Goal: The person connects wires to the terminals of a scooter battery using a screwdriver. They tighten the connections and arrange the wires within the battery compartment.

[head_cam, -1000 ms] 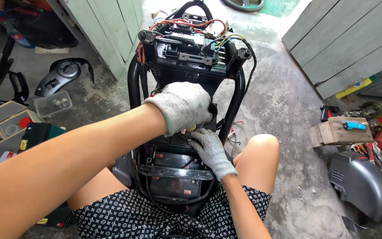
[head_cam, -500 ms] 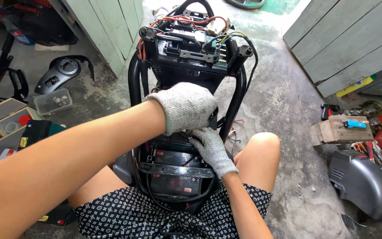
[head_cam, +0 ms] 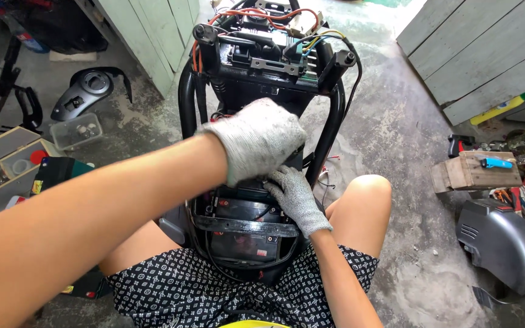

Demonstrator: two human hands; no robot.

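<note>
A stripped black scooter frame [head_cam: 335, 115] stands between my knees, with orange, yellow and blue wires [head_cam: 256, 15] at its far end. My left hand [head_cam: 256, 143], in a grey knit glove, presses down over the middle of the frame. My right hand [head_cam: 293, 197], also gloved, reaches under it with fingers on a dark part I cannot make out. A black battery [head_cam: 244, 228] with a metal strap sits in the compartment just below both hands. What either hand grips is hidden.
A grey plastic cover [head_cam: 502, 243] lies at the right, beside a wooden block [head_cam: 466, 173] with a blue tool and scattered tools. At the left are a black panel [head_cam: 86, 91], a clear box [head_cam: 77, 130] and parts trays [head_cam: 1, 164]. Green wooden doors [head_cam: 153, 36] stand behind.
The view has shifted slightly; both hands stay at the same spot on the frame, with the left hand settling a little lower over the right fingers.
</note>
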